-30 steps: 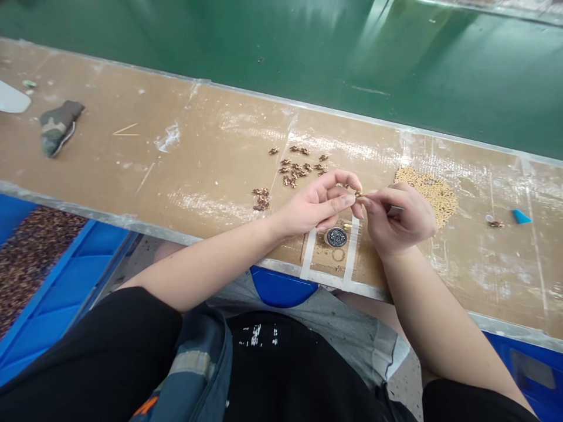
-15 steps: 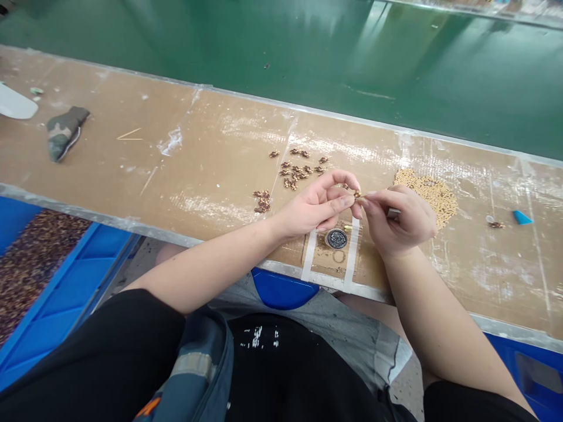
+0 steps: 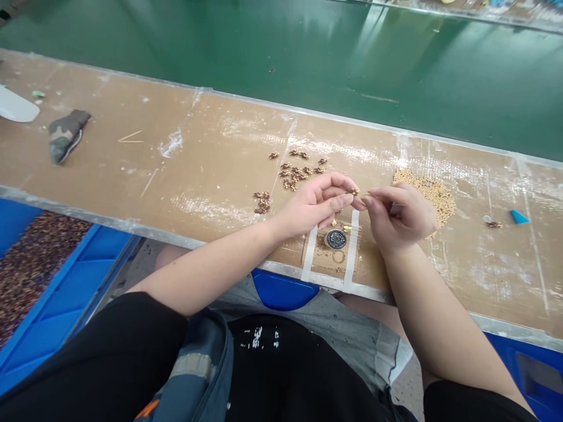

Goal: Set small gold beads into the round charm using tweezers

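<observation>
My left hand (image 3: 328, 199) pinches a small bronze-coloured piece (image 3: 354, 192) between thumb and fingertips. Just to its right, my right hand (image 3: 402, 217) is closed in a pinch, its fingertips a short gap from the piece. Whatever it may hold is too small to make out. Below the hands stands a small round pot of dark, shiny material (image 3: 336, 239), between two white tape strips. Beyond my left hand lie several bronze pieces (image 3: 299, 173), with a tighter cluster (image 3: 263, 202) nearer me. A spread of tiny golden beads (image 3: 440, 196) lies partly behind my right hand.
A blue triangular piece (image 3: 519, 217) and a small brown piece (image 3: 493, 224) lie at the right. Far left are a camouflage-patterned cloth item (image 3: 65, 135) and thin sticks (image 3: 131, 137). A green surface (image 3: 264, 64) runs behind the table; a blue crate (image 3: 83, 281) sits lower left.
My right fingertips have drawn slightly away from the piece in my left hand, leaving a small gap. The left hand keeps its pinch, nearly in place.
</observation>
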Tool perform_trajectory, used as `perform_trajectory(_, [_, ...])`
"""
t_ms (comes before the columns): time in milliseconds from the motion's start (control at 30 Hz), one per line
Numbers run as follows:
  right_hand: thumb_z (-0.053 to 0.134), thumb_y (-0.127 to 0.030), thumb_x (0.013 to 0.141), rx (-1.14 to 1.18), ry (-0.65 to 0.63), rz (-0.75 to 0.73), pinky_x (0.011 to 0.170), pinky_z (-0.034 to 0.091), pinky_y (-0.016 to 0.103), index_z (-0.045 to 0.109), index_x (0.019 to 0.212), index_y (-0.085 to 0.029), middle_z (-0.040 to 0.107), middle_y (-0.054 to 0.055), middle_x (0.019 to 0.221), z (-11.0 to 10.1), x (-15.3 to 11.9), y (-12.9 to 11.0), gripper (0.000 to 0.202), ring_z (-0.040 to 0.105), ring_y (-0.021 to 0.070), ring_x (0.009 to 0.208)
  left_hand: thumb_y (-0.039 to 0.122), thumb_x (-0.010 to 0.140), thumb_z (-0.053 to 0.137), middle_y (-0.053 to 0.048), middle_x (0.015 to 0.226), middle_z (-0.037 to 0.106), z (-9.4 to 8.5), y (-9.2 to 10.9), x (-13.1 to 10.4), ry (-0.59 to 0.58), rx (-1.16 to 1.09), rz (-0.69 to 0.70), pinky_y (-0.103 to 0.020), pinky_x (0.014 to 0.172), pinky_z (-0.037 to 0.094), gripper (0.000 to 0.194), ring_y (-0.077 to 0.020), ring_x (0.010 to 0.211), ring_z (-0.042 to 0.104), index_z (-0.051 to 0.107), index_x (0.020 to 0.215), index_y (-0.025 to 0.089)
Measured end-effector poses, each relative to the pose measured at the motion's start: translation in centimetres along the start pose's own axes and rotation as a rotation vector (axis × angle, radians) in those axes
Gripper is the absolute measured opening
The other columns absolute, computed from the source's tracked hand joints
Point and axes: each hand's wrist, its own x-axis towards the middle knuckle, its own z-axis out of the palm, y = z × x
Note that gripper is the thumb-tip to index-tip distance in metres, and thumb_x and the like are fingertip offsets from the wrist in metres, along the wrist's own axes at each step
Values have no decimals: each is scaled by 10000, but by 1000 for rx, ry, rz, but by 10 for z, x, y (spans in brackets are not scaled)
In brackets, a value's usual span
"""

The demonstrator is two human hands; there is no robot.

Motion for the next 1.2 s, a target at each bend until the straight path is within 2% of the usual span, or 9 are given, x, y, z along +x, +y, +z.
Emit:
perform_trajectory(133, [678,-579,1046,75,-66,279,549,451,314,761,895,-266,616,-19,667,1,3,-2,357,542,135,556,469,1073,714,-87,1142,822,-3,3,-5,121,293,159,-235,712,577,270,-99,781,730,720,1137,207])
perform_trajectory(233, [677,-698,1006,236,-188,454,532,459,300,781,910,-248,568,-40,608,4,5,-3,472,510,124,512,371,1103,671,-87,1164,834,-7,5,-9,159,584,355,-326,959,617,187,-172,1042,790,787,1151,232])
perform_trajectory(367, [778,-680,943,403,-216,492,503,427,273,811,926,-237,541,-65,582,5,4,-1,445,475,101,474,283,1095,675,-79,1157,849,-12,4,-8,147,746,612,-363,1029,614,159,-190,1118,795,807,1179,248])
perform_trajectory(433, [795,-677,930,436,-216,480,493,408,266,823,923,-236,561,-58,595,5,2,0,442,488,100,485,289,1092,683,-79,1156,845,-14,2,-8,160,790,667,-361,1012,622,158,-191,1129,790,815,1172,255])
perform_trajectory(667, [845,-600,924,434,-206,410,516,425,258,853,931,-263,630,-50,622,3,4,-4,336,546,103,537,289,1088,695,-82,1134,836,-14,3,-9,191,849,722,-336,958,627,160,-180,1079,780,819,1181,251])
perform_trajectory(767, [843,-587,931,409,-181,399,498,409,255,852,917,-267,627,-51,611,3,6,-7,320,526,101,524,282,1076,720,-83,1079,839,-13,2,-7,192,820,731,-295,852,618,134,-167,996,775,820,1144,223])
perform_trajectory(933, [788,-512,987,222,-97,387,532,456,285,819,905,-269,662,-30,660,3,7,-11,259,558,123,558,346,1034,783,-39,924,810,-9,-2,-5,288,683,495,-232,595,503,150,-81,602,565,833,1075,210])
perform_trajectory(1067, [760,-357,1018,133,-136,254,560,472,290,814,936,-269,679,-21,688,1,8,-12,132,572,124,569,294,985,795,-7,797,753,-7,-2,-5,339,626,395,-237,588,485,116,-79,570,526,831,1036,196])
perform_trajectory(1200, [770,-323,1013,64,-192,148,535,440,284,818,988,-276,636,-36,645,1,9,-11,71,529,117,532,268,947,788,11,725,716,-7,0,-5,352,591,337,-228,545,441,105,-72,543,502,829,1000,187])
